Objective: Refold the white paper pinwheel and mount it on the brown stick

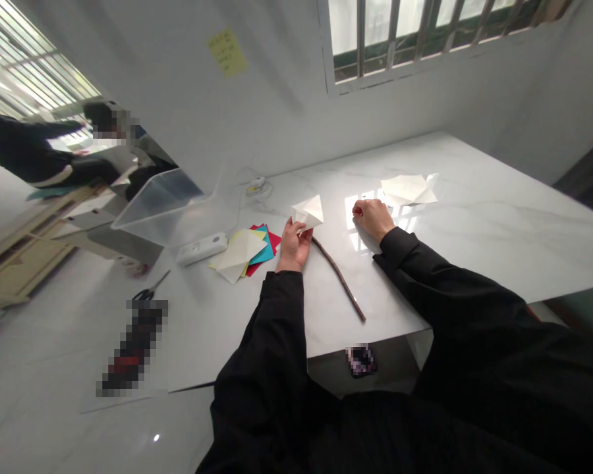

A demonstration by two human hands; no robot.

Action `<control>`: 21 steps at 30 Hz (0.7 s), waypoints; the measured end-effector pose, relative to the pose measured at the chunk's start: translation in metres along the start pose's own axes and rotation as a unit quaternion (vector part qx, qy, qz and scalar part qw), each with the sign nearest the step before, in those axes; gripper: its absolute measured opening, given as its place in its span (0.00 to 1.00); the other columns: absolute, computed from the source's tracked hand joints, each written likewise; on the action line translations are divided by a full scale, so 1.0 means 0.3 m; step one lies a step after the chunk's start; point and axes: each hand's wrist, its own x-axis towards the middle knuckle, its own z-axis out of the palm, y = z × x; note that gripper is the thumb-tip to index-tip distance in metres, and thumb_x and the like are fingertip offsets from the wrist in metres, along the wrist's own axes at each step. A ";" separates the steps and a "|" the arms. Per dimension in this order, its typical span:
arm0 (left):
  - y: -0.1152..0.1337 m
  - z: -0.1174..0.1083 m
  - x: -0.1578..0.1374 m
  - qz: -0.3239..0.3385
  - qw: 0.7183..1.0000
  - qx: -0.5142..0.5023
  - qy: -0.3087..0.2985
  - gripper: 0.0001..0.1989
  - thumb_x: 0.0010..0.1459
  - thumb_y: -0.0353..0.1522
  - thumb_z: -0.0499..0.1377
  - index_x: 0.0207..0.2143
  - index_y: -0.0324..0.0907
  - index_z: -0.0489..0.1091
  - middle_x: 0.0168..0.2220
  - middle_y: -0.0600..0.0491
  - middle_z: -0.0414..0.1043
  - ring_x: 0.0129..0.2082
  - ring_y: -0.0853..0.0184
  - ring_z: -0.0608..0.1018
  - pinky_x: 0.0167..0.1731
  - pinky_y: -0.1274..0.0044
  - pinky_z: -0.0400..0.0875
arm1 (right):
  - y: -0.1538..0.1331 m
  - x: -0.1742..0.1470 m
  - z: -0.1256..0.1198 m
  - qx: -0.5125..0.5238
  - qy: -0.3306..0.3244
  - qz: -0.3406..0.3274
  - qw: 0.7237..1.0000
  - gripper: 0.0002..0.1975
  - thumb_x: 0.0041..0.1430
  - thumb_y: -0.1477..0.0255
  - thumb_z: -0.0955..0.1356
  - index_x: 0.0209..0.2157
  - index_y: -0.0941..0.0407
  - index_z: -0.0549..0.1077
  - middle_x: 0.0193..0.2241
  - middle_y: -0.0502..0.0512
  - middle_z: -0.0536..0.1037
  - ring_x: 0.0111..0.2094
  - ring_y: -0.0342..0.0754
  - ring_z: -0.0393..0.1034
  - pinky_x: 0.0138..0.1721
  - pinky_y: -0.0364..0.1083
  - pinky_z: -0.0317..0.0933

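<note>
My left hand (295, 246) grips a folded piece of cream paper (310, 212) by its lower left part, a little above the table. My right hand (372, 217) rests on the tabletop with its fingers curled in; whether anything is between the fingertips is hidden. Just behind that hand lies a flat, creased cream sheet (409, 189). From beside my left hand, a thin brown stick (340, 275) runs toward the table's front edge. Left of the same hand is a loose pile of coloured paper (242, 251) in cream, yellow, blue and red.
A white power strip (202, 249) and a clear plastic bin (165, 207) stand at the left. Scissors (151, 289) lie at the front left, near a blurred dark item (133, 349). A white adapter (257, 184) sits by the wall. Two people are at the far left.
</note>
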 end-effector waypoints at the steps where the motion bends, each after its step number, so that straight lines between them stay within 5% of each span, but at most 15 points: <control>1: 0.000 0.002 -0.001 -0.001 1.000 -0.002 0.001 0.18 0.50 0.18 0.61 0.41 0.46 0.74 0.42 0.55 0.79 0.40 0.70 0.80 0.42 0.80 0.75 | 0.002 0.001 0.002 -0.016 0.000 0.001 1.000 0.13 0.65 0.79 0.66 0.41 0.58 0.84 0.40 0.62 0.85 0.41 0.55 0.77 0.42 0.49 0.63; 4: 0.000 0.006 -0.001 -0.009 1.000 -0.017 0.023 0.11 0.59 0.23 0.62 0.41 0.46 0.73 0.40 0.54 0.79 0.38 0.70 0.80 0.40 0.79 0.76 | 0.010 0.004 0.008 -0.048 0.003 0.007 0.999 0.15 0.68 0.78 0.64 0.44 0.58 0.84 0.43 0.65 0.84 0.42 0.56 0.76 0.42 0.49 0.63; 7: 0.000 0.010 0.001 -0.022 0.999 -0.009 0.044 0.01 0.68 0.31 0.60 0.41 0.44 0.71 0.34 0.54 0.77 0.30 0.71 0.78 0.29 0.81 0.71 | 0.019 0.008 0.014 -0.063 0.006 0.011 0.998 0.17 0.69 0.79 0.62 0.45 0.59 0.84 0.45 0.65 0.83 0.41 0.56 0.75 0.43 0.49 0.62; 11: 0.001 0.013 -0.006 -0.034 0.999 0.032 0.023 0.04 0.69 0.33 0.61 0.42 0.42 0.71 0.31 0.54 0.75 0.24 0.73 0.76 0.19 0.82 0.58 | 0.018 0.006 0.015 -0.075 0.006 0.013 0.997 0.19 0.68 0.79 0.62 0.47 0.59 0.84 0.47 0.65 0.83 0.42 0.56 0.75 0.44 0.50 0.63; 21: 0.008 0.014 -0.014 -0.039 0.999 0.011 0.029 0.07 0.62 0.29 0.66 0.42 0.42 0.72 0.34 0.52 0.75 0.29 0.71 0.78 0.29 0.81 0.72 | 0.019 0.000 0.020 -0.077 0.035 -0.015 0.996 0.18 0.67 0.78 0.62 0.43 0.62 0.85 0.45 0.72 0.82 0.46 0.62 0.72 0.47 0.56 0.68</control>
